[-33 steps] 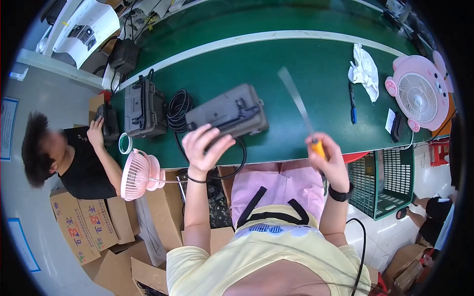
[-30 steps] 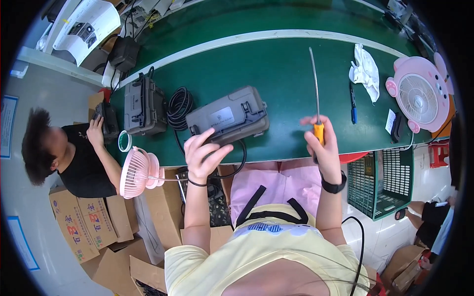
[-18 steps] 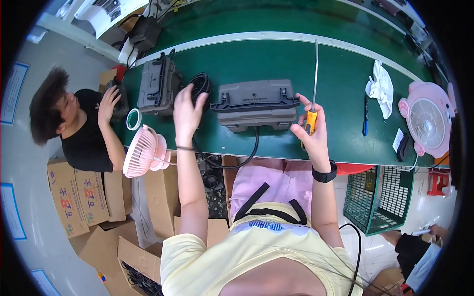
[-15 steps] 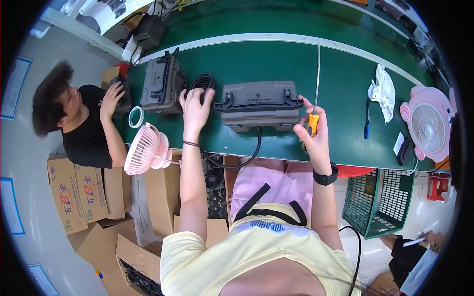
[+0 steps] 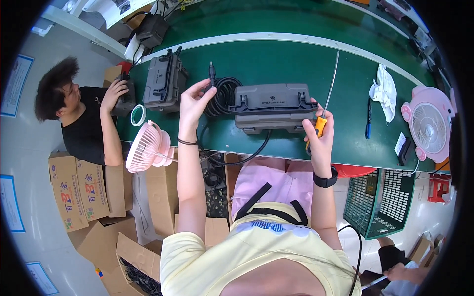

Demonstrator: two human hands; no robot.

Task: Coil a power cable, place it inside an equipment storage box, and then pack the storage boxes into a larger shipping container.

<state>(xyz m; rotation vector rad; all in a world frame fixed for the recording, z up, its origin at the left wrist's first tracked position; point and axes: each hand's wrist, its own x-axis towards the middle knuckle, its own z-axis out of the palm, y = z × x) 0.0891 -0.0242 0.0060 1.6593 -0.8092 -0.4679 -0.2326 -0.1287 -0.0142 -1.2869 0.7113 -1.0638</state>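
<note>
A grey box-shaped device (image 5: 274,107) lies on the green table (image 5: 296,54) in front of me. A black coiled cable (image 5: 224,93) sits at its left end, with a loop hanging over the table's near edge. My left hand (image 5: 193,100) pinches the cable's plug end and holds it upright above the coil. My right hand (image 5: 318,133) grips a screwdriver (image 5: 327,96) with an orange handle, its long shaft pointing away from me past the device's right end.
A second grey device (image 5: 164,83) lies to the left. A person in black (image 5: 81,123) sits at the table's left end with a hand on another unit. Also here: tape roll (image 5: 138,115), pink fans (image 5: 147,148) (image 5: 428,128), white cloth (image 5: 384,90), blue pen (image 5: 368,118), green basket (image 5: 382,202), cardboard boxes (image 5: 79,190).
The grey device has been set down flat on the table. My left hand left it and picked up the cable's plug end. The screwdriver swung upright beside the device.
</note>
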